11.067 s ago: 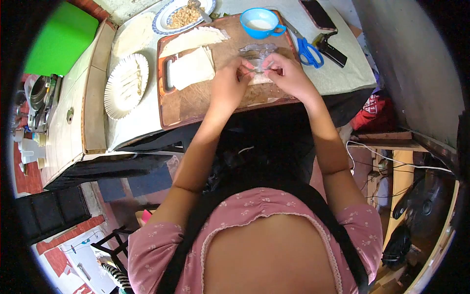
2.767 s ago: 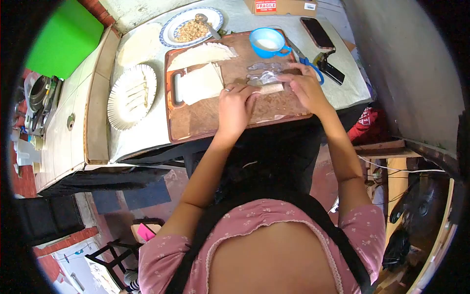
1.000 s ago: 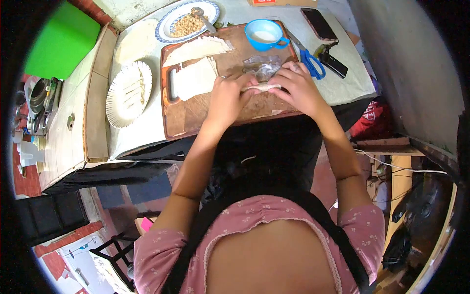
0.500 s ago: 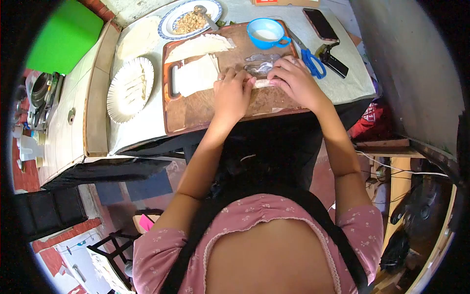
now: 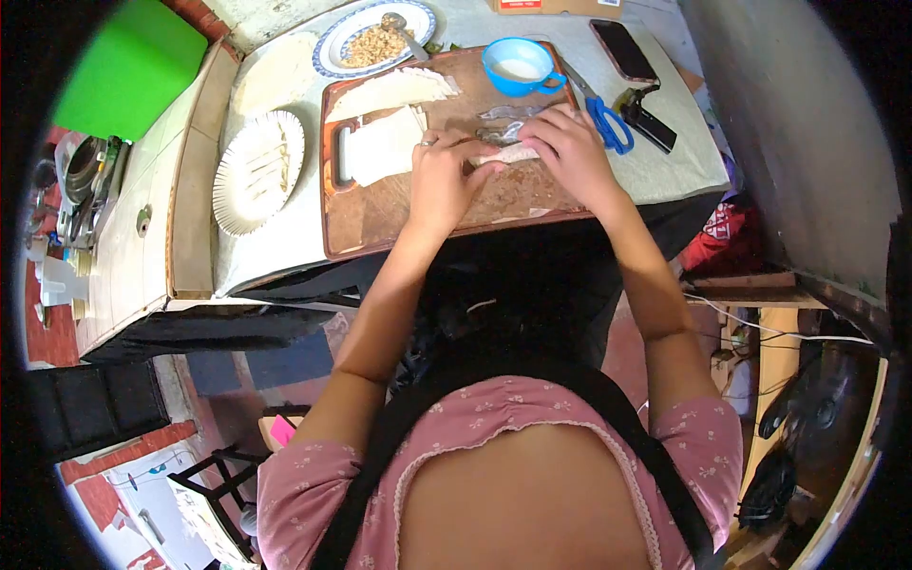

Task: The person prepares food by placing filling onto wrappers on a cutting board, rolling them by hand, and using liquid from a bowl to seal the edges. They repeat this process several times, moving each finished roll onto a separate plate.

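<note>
A small pale wrapper roll point(image 5: 514, 154) lies across the wooden board point(image 5: 380, 214), held at both ends. At its left end, my left hand point(image 5: 449, 180) is closed with thumb and fingertips on it. My right hand point(image 5: 573, 157) pinches the other end. Left of my hands are square white wrappers point(image 5: 382, 147), with cut wrapper pieces point(image 5: 394, 92) behind them. Beyond the roll lies crumpled clear plastic point(image 5: 503, 122), partly covered by my right hand. A blue cup point(image 5: 519, 68) with white contents stands on the board's back edge.
Left of the board, a fluted white plate point(image 5: 258, 173) bears thin rolls. A patterned plate point(image 5: 373, 38) holds chopped filling and a spoon. Blue-handled scissors point(image 5: 611, 125), a phone point(image 5: 623, 49) and a black device point(image 5: 650, 124) lie on the right.
The roll shows more between my hands and is slightly tilted. My left hand has shifted a little, its thumb now under the roll's left end.
</note>
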`<action>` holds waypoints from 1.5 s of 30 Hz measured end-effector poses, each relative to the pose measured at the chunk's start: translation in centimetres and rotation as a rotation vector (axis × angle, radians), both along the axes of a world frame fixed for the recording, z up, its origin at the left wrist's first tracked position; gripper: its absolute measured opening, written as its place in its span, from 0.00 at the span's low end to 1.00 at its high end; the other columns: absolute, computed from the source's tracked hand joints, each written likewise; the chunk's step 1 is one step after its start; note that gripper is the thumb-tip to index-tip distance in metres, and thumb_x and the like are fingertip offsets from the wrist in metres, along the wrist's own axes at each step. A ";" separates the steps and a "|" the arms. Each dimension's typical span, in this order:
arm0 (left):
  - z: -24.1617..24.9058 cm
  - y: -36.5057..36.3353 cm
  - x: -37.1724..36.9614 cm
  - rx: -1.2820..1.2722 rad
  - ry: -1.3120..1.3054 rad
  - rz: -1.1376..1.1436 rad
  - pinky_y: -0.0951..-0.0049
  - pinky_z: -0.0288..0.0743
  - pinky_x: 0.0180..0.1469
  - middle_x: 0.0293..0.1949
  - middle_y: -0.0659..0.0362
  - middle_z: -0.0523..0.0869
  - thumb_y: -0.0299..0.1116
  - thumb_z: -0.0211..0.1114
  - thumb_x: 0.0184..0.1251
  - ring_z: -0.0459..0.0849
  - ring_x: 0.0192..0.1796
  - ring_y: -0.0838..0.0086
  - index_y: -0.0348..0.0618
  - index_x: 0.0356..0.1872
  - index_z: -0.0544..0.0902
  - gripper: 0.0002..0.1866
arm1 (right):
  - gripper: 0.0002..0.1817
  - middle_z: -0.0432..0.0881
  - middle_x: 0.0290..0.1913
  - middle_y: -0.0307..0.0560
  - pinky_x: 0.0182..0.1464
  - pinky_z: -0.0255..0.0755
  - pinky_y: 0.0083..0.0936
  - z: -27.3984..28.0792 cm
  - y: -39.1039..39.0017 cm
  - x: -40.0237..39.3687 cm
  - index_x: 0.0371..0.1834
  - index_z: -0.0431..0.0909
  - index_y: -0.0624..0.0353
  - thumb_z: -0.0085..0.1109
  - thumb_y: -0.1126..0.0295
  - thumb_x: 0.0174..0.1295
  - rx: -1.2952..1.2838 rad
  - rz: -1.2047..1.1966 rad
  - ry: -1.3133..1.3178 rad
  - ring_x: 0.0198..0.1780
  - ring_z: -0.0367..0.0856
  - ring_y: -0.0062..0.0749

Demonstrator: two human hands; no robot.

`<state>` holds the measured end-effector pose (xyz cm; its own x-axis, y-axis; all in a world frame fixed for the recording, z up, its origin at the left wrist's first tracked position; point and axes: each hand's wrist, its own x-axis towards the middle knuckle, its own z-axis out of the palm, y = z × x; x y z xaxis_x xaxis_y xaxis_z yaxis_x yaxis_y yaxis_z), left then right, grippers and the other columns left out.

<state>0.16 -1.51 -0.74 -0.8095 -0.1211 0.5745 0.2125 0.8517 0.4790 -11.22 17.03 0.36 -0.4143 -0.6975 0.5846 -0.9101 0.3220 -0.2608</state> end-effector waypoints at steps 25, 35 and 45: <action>0.3 -0.5 0.7 0.116 -0.064 -0.257 0.58 0.76 0.48 0.36 0.52 0.87 0.31 0.72 0.59 0.83 0.43 0.52 0.42 0.42 0.88 0.11 | 0.10 0.85 0.42 0.44 0.55 0.69 0.37 -0.4 1.6 1.6 0.43 0.86 0.54 0.66 0.65 0.61 -0.056 0.087 -0.156 0.49 0.78 0.42; -0.6 -0.4 0.6 0.135 -0.021 -0.219 0.58 0.76 0.51 0.41 0.53 0.89 0.34 0.74 0.56 0.84 0.45 0.56 0.44 0.43 0.90 0.14 | 0.14 0.87 0.47 0.34 0.58 0.67 0.35 -0.4 1.2 2.6 0.47 0.89 0.44 0.70 0.61 0.57 -0.002 0.088 -0.074 0.54 0.77 0.36; -0.5 -0.4 1.4 -0.200 0.058 -0.053 0.67 0.70 0.51 0.41 0.70 0.90 0.42 0.74 0.55 0.82 0.46 0.69 0.54 0.41 0.92 0.13 | 0.13 0.89 0.50 0.30 0.58 0.62 0.34 -0.3 3.3 1.9 0.44 0.91 0.43 0.70 0.57 0.57 0.024 0.053 -0.037 0.55 0.75 0.34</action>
<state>1.53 -1.86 -1.23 -0.7764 0.0421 0.6288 0.2819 0.9156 0.2867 -9.36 20.31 0.07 -0.3979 -0.7328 0.5520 -0.9157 0.2805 -0.2877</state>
